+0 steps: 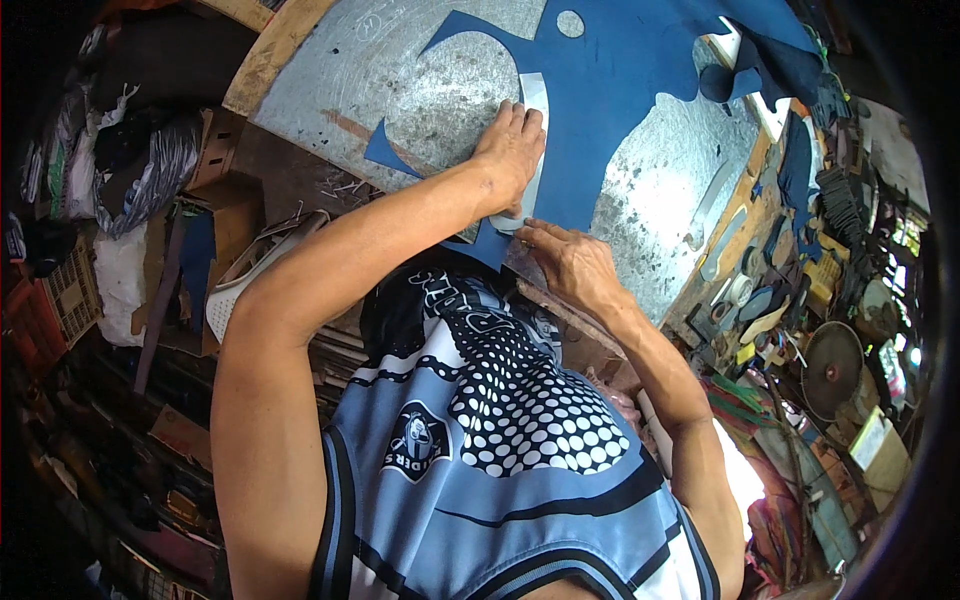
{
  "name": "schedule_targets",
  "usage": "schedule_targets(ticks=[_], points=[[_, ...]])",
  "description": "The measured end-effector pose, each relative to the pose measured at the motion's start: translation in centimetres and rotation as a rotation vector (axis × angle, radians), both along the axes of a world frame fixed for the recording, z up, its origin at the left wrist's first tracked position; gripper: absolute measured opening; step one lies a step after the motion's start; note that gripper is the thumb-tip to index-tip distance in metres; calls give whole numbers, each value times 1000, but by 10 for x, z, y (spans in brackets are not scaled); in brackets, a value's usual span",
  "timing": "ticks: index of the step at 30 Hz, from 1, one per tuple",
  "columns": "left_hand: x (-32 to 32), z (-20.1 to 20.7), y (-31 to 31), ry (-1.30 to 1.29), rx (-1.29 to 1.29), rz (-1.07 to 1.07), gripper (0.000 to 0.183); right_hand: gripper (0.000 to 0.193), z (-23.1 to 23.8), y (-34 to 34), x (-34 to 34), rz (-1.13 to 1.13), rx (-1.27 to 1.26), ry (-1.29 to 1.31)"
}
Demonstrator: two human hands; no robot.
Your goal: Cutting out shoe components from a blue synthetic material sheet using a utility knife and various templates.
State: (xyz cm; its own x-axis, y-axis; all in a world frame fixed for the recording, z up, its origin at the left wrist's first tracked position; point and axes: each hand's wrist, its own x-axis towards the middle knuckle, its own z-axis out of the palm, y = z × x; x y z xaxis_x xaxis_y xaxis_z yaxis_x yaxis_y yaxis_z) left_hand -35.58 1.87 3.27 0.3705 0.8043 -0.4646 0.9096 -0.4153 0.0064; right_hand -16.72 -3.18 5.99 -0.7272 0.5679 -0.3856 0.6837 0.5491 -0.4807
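Note:
A long, pale, curved template strip [534,160] lies on a blue sheet of material [600,75]. My left hand [508,155] rests palm down on the strip, its fingers stretched along it toward the far end. At the strip's near end, close to the table edge, my right hand [575,265] is bent over the sheet with its fingers drawn together. Its thumb and whatever may be between the fingers are hidden. The blue sheet has a large rounded cut-out beside my left hand and a small round hole farther away.
Under the sheet is a scuffed metal-topped table [660,190] with a wooden edge. Two pale curved strips [712,205] lie at its right. Beyond them are rolls, scraps and a round metal disc [832,370]. Cardboard boxes [235,215] and plastic bags [165,165] crowd the left.

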Motion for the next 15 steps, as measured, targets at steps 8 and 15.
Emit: schedule_targets(ticks=[8, 15], points=[[5, 3, -3, 24, -37, 35, 119, 33, -4, 18, 9, 104, 15, 15], [7, 6, -3, 51, -59, 31, 121, 31, 1, 34, 18, 143, 49, 18]])
